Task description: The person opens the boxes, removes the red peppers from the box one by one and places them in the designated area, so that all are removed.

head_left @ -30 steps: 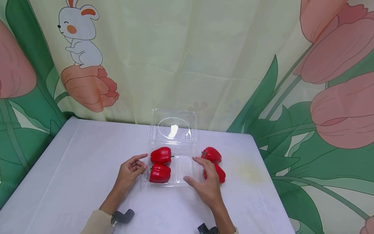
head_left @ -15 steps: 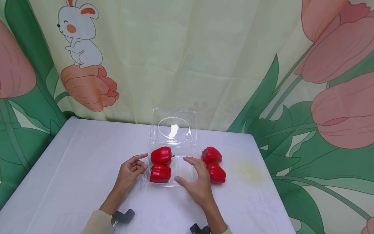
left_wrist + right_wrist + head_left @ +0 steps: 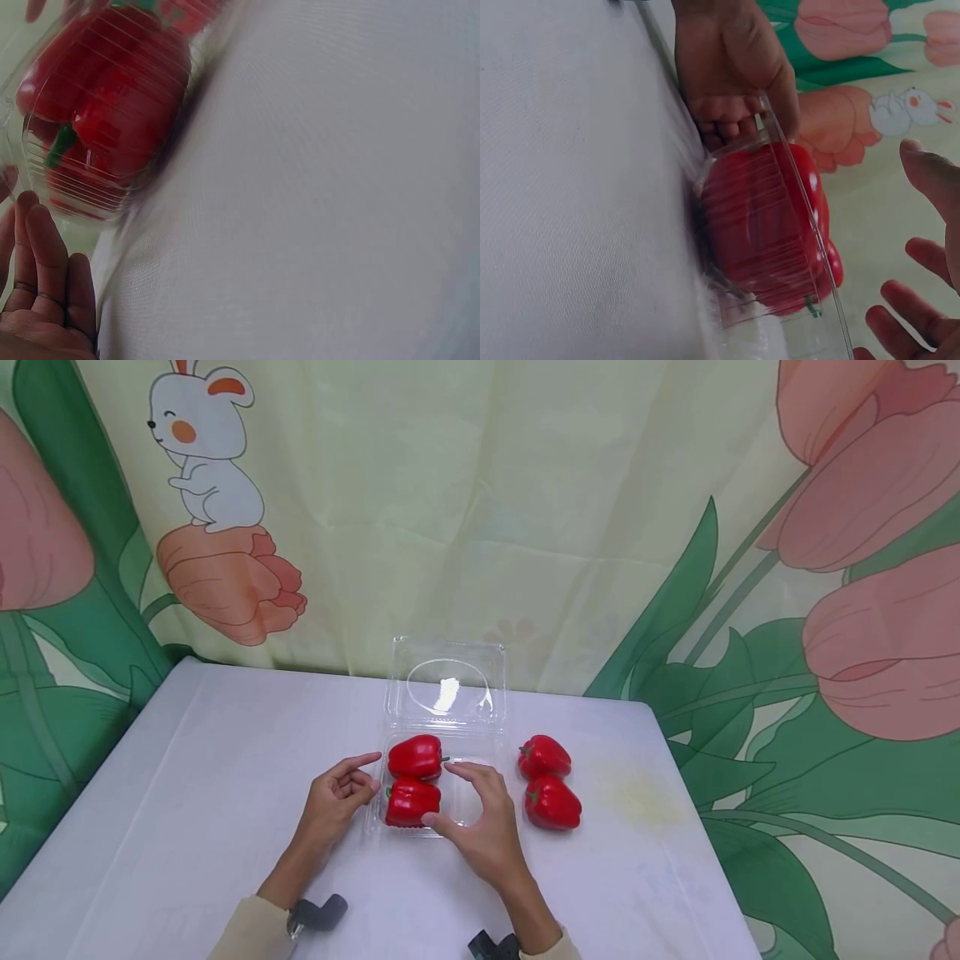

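Right hand [image 3: 491,837] has shifted left, grip spread; the left hand [image 3: 334,797] shows its grip unclearly.

A pale yellow-green cloth backdrop [image 3: 540,485], softly creased, hangs behind a table under a smooth white cover [image 3: 225,777]. On its left a cartoon white rabbit with orange inner ears [image 3: 213,443] sits on a drooping orange-pink tulip [image 3: 225,581]. Large printed pink tulips [image 3: 885,643] and broad dark green leaves [image 3: 795,885] fill the right. A faint pinkish shape [image 3: 513,633], possibly a flower, shows low in the middle. A pale yellow patch [image 3: 641,799] marks the cover under even light.
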`<action>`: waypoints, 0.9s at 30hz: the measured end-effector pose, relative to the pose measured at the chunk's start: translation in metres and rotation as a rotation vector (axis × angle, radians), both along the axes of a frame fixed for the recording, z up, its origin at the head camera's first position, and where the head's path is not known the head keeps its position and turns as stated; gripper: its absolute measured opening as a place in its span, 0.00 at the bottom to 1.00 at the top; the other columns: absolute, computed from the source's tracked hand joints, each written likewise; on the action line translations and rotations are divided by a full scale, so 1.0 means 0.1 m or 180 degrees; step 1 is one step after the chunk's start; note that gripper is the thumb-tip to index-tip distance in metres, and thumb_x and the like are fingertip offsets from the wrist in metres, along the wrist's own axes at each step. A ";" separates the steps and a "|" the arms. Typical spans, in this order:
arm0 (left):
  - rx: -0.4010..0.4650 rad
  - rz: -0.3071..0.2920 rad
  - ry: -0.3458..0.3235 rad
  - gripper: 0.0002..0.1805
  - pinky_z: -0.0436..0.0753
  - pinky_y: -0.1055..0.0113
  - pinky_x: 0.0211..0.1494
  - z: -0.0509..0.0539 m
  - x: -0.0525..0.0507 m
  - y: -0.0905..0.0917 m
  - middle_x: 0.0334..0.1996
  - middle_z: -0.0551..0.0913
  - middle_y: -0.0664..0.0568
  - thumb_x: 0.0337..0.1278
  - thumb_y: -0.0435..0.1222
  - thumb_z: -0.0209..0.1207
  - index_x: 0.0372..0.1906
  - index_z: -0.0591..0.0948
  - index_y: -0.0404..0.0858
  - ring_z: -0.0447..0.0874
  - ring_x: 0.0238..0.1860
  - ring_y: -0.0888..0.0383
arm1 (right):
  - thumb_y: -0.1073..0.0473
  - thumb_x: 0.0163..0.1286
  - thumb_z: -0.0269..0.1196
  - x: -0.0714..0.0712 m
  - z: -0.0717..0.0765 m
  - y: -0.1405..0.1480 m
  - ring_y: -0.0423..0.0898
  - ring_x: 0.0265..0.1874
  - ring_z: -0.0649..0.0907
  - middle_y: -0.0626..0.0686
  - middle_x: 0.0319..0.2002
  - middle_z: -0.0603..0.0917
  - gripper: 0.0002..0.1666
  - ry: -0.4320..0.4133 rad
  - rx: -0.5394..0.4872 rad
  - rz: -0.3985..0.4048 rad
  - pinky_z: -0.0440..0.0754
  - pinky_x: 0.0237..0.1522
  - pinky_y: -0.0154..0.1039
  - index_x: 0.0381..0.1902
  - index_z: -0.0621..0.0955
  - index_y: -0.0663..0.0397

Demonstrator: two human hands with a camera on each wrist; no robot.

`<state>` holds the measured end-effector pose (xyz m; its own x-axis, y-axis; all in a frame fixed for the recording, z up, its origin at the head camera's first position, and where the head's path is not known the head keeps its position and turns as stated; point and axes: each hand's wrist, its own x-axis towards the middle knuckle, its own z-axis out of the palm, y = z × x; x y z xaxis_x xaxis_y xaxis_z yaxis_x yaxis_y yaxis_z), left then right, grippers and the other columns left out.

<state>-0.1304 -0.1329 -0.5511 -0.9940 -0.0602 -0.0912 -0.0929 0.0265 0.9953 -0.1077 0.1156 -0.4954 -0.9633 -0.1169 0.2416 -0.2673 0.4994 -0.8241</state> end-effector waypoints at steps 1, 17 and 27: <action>-0.0010 -0.0002 0.0002 0.27 0.87 0.77 0.49 0.00 0.00 0.00 0.45 0.86 0.42 0.67 0.38 0.71 0.69 0.80 0.45 0.85 0.39 0.59 | 0.43 0.51 0.84 0.00 -0.01 -0.01 0.41 0.66 0.79 0.37 0.65 0.79 0.46 -0.0004 0.0013 0.0013 0.87 0.61 0.58 0.69 0.80 0.28; -0.0047 -0.0004 0.0074 0.27 0.87 0.77 0.50 -0.02 0.01 0.00 0.46 0.86 0.40 0.67 0.39 0.71 0.69 0.81 0.45 0.86 0.39 0.59 | 0.42 0.54 0.83 -0.07 -0.09 -0.24 0.50 0.64 0.80 0.45 0.62 0.79 0.43 -0.0127 0.0218 0.0223 0.90 0.57 0.49 0.68 0.80 0.28; -0.0036 -0.0002 0.0049 0.27 0.87 0.77 0.49 0.00 0.02 0.00 0.45 0.86 0.42 0.67 0.39 0.71 0.69 0.81 0.45 0.85 0.38 0.59 | 0.45 0.51 0.85 -0.09 -0.05 -0.36 0.46 0.63 0.78 0.46 0.60 0.79 0.44 -0.0288 0.0494 0.0151 0.91 0.54 0.46 0.67 0.81 0.31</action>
<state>-0.1288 -0.1330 -0.5513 -0.9953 -0.0607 -0.0751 -0.0775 0.0380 0.9963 -0.1165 0.0794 -0.5006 -0.9728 -0.1917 0.1297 -0.2217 0.6111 -0.7598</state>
